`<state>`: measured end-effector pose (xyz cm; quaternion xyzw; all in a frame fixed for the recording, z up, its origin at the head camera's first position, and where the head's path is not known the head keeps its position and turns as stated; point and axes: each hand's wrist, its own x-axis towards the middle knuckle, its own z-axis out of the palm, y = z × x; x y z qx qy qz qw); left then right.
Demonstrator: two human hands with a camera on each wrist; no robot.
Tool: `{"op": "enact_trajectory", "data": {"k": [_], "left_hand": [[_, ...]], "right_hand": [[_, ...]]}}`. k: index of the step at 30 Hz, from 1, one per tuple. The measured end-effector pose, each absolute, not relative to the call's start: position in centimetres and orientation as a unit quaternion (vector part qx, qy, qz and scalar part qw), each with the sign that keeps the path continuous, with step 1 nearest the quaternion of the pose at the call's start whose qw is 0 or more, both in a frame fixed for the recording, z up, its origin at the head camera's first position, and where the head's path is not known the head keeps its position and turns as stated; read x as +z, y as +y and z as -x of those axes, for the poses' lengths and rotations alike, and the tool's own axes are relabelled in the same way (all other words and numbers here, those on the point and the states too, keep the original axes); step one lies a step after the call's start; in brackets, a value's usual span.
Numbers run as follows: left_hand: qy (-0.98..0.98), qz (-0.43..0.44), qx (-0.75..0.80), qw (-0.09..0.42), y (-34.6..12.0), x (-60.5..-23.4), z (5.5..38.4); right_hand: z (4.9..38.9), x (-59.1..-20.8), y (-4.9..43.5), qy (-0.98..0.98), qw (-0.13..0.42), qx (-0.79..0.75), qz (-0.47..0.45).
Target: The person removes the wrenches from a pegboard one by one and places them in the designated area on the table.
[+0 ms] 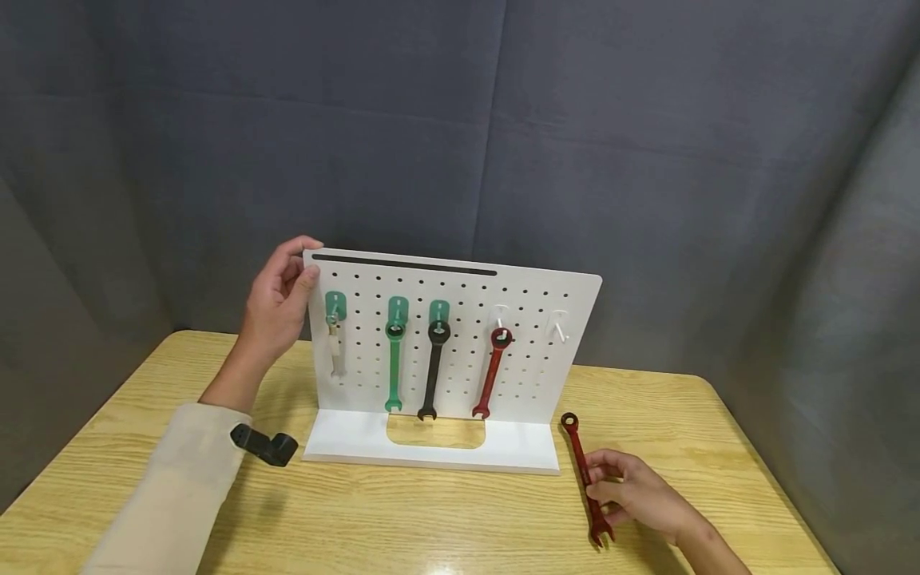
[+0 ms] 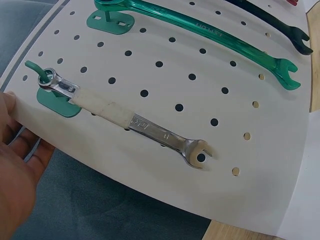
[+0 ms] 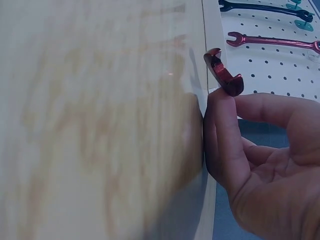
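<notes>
My left hand [image 1: 276, 295] grips the upper left corner of a white pegboard [image 1: 460, 407], thumb in front and fingers reaching behind. Close by that hand, a silver combination wrench with a pale wrapped handle [image 2: 105, 107] hangs from a green hook. Farther right on the board hang a green wrench [image 1: 394, 371], a black wrench [image 1: 433, 371] and a red wrench [image 1: 492, 375]. Off the board's right side, my right hand [image 1: 636, 495] holds a second red wrench [image 1: 579, 455] between thumb and fingers, ring end pointing away. Its open end [image 3: 225, 77] shows in the right wrist view.
A white hook [image 1: 560, 327] juts from the board right of the hung red wrench. The board stands on a white base [image 1: 345, 447] with a cutout, on a wooden table [image 1: 402, 519]. Grey curtains [image 1: 611, 160] enclose the back and sides.
</notes>
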<state>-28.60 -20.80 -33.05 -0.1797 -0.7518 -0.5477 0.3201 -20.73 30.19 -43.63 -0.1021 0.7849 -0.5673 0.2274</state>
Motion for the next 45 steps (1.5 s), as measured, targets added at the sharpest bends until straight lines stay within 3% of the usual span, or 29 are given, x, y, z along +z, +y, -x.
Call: {"op": "enact_trajectory", "data": {"k": [15,25,39,45], "left_hand": [[-0.760,0.184,-0.529,0.331,-21.0,-32.7,28.4],[-0.765,0.181,-0.527,0.324,-21.1,-32.6,28.3],[-0.758,0.189,-0.538,0.318,-21.1,-32.9,28.6],[-0.756,0.193,-0.539,0.318,-21.1,-33.1,28.7]], "right_hand": [[20.7,-43.3,29.2,0.805,0.219,-0.543,0.091],[20.2,-43.0,28.4,0.840,0.184,-0.501,0.096],[20.2,-43.1,28.3,0.861,0.186,-0.457,0.123],[20.4,-42.7,28.6,0.875,0.155,-0.438,0.134]]}}
